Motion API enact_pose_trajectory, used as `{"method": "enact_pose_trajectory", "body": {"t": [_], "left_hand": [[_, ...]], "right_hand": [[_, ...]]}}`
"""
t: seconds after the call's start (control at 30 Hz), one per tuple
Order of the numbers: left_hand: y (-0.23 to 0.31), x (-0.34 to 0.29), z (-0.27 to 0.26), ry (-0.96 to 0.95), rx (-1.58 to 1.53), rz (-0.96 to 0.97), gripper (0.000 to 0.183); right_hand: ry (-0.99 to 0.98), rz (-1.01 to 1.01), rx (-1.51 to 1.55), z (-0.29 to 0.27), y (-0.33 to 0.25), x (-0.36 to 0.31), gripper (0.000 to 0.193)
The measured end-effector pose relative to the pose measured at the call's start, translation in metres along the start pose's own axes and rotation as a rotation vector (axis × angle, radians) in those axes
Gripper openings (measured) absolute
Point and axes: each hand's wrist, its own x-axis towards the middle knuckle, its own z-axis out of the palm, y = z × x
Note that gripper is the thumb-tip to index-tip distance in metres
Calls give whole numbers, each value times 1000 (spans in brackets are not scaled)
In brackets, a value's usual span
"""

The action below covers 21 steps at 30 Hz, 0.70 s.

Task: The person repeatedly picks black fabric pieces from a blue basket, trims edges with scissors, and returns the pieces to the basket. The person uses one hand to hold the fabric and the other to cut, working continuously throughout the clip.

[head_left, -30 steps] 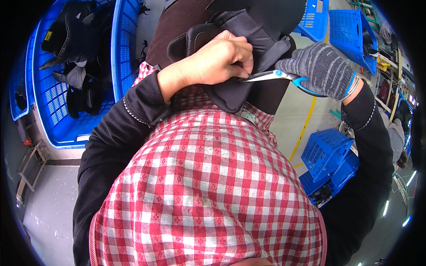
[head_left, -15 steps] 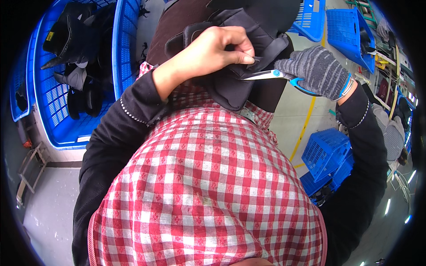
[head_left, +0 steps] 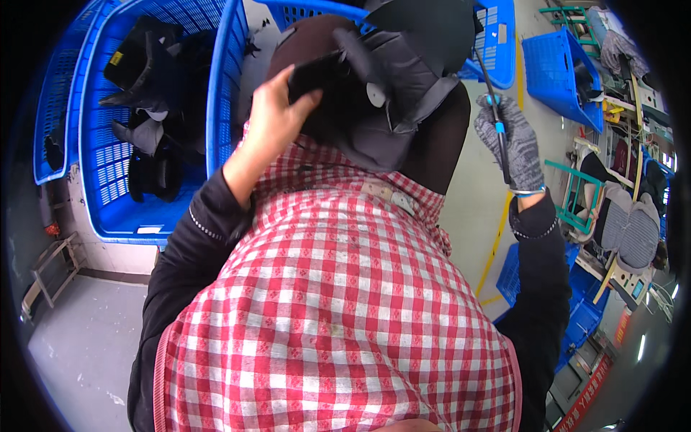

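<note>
Across my lap lies a black padded fabric piece (head_left: 378, 140) with grey flaps and a round pale spot. My bare left hand (head_left: 277, 108) grips its left edge, thumb on top and fingers partly hidden behind. Off to the right, my right hand (head_left: 512, 140), in a grey striped knit glove, holds a pair of scissors (head_left: 499, 129) with blue and black handles. They appear edge-on, pointing away from me and apart from the fabric. Whether their blades are parted does not show.
At the left, a large blue crate (head_left: 129, 223) holds several dark padded pieces (head_left: 147, 140). Other blue crates (head_left: 551, 65) stand at the far right. A yellow floor line (head_left: 491, 255) runs beside my lap. A green metal frame (head_left: 576, 198) is further right.
My right hand has drawn the scissors away from the fabric and turned them upright. My left hand has left the flap it pinched and moved left to the fabric's edge.
</note>
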Motion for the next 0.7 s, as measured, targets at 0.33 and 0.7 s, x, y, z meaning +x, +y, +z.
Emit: {"method": "enact_pose_trajectory", "body": {"t": [0.33,0.7], "left_hand": [[39,125,-15,-896,-140,331,52],[158,24,22,-246,659,1169,23]], "right_hand": [[-95,153,165,30,-71,71,28],[27,219,419,113,-7,10,31]]}}
